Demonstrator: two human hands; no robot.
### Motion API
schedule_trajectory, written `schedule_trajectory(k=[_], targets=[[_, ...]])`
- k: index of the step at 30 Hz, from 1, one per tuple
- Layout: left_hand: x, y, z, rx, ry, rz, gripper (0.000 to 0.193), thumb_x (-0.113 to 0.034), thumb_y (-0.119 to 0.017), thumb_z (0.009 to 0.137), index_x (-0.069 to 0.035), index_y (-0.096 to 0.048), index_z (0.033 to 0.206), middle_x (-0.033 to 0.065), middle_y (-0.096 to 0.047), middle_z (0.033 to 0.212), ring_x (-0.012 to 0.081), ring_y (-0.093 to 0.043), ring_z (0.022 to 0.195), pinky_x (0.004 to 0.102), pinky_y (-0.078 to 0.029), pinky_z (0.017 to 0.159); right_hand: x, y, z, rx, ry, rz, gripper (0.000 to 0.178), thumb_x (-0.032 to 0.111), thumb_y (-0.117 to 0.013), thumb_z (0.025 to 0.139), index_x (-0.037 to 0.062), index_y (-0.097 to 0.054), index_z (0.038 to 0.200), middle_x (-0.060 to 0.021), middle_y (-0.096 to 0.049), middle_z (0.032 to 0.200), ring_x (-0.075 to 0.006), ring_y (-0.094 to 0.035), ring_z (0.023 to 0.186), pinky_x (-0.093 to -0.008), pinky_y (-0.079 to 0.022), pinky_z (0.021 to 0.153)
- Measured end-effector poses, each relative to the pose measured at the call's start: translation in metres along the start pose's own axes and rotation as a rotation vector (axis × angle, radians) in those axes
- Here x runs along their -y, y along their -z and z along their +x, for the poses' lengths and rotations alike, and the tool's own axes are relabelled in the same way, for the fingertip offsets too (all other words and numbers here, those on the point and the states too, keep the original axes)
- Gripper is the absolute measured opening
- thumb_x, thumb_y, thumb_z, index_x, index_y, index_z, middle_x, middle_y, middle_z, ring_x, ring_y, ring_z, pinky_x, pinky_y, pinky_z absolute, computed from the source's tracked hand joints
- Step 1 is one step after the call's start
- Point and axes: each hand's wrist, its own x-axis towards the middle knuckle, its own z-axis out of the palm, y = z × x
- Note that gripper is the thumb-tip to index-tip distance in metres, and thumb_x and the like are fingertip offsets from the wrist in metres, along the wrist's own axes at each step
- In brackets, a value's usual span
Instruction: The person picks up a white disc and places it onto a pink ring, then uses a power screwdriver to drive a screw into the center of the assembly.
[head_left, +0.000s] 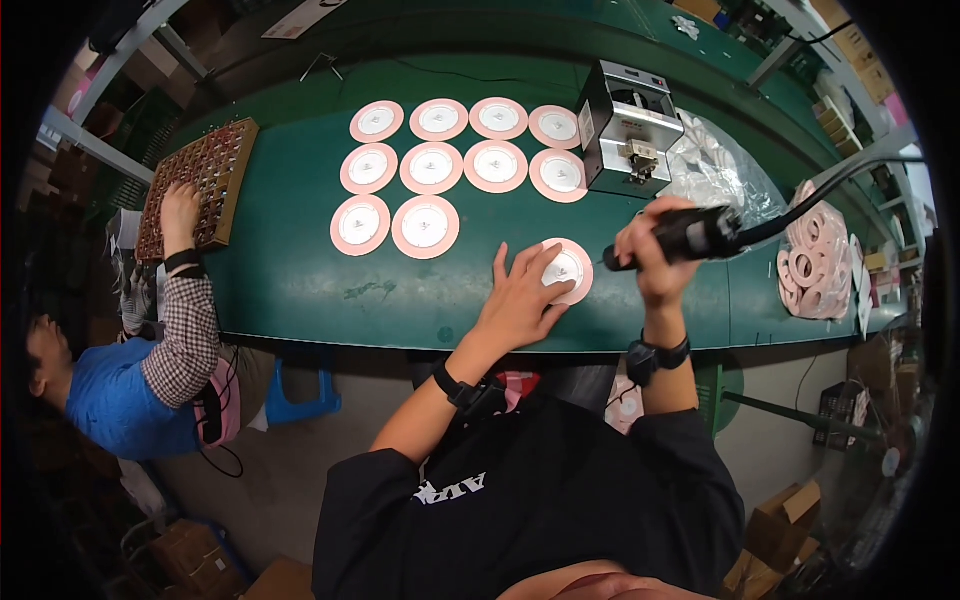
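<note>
My left hand (520,295) lies with spread fingers over the left part of a round pink disc with a white centre (573,270), near the table's front edge. Just right of it, my right hand (655,255) is wrapped round a black corded electric screwdriver (695,235). The tool is held nearly level above the table, its tip pointing left toward the disc; whether they touch I cannot tell. Beyond my hands, several similar pink-and-white discs (430,167) lie in rows on the green table (290,290).
A grey-black machine (630,130) stands behind the screwdriver. Clear plastic wrap (715,160) and a bag of pink rings (815,265) lie to the right. At far left, a co-worker's hand (180,212) reaches into a shallow box of small parts (235,175). A blue stool (300,392) stands below.
</note>
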Motion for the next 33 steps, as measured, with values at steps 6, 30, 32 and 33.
schedule_trajectory(k=[6, 30, 32, 33], targets=[[0.000, -0.002, -0.001, -0.011, -0.001, -0.002, 0.036, -0.026, -0.078, 0.081, -0.022, -0.075, 0.116, 0.0073, -0.044, 0.155, 0.0329, -0.038, 0.142, 0.0702, -0.016, 0.116, -0.017, 0.001, -0.031, 0.047, -0.005, -0.144, 0.029, -0.003, -0.064, 0.090, 0.0016, -0.047, 0.113, -0.0081, -0.055, 0.075, -0.0155, -0.054, 0.056, -0.0327, -0.051, 0.057], [0.001, -0.009, -0.007, -0.063, -0.027, 0.055, 0.034, -0.028, -0.075, 0.082, -0.022, -0.074, 0.115, 0.0071, -0.046, 0.154, 0.0312, -0.041, 0.141, 0.0698, -0.020, 0.116, -0.010, -0.007, -0.033, 0.096, 0.017, -0.118, 0.033, -0.008, -0.065, 0.089, -0.0003, -0.048, 0.116, -0.0077, -0.059, 0.075, -0.0144, -0.057, 0.058, -0.0296, -0.052, 0.058], [0.002, -0.008, -0.008, -0.064, -0.028, 0.057, 0.034, -0.028, -0.075, 0.082, -0.022, -0.074, 0.115, 0.0070, -0.046, 0.154, 0.0311, -0.041, 0.141, 0.0697, -0.020, 0.116, -0.013, -0.008, -0.032, 0.066, 0.049, -0.092, 0.035, -0.008, -0.070, 0.087, -0.0010, -0.051, 0.116, -0.0059, -0.061, 0.072, -0.0111, -0.058, 0.056, -0.0255, -0.048, 0.054], [0.002, -0.008, -0.008, -0.062, -0.029, 0.059, 0.034, -0.028, -0.075, 0.082, -0.023, -0.074, 0.115, 0.0070, -0.046, 0.154, 0.0310, -0.041, 0.141, 0.0696, -0.020, 0.116, -0.014, -0.009, -0.031, 0.050, 0.064, -0.079, 0.036, -0.009, -0.072, 0.085, -0.0013, -0.052, 0.115, -0.0051, -0.062, 0.070, -0.0094, -0.058, 0.055, -0.0234, -0.046, 0.052]])
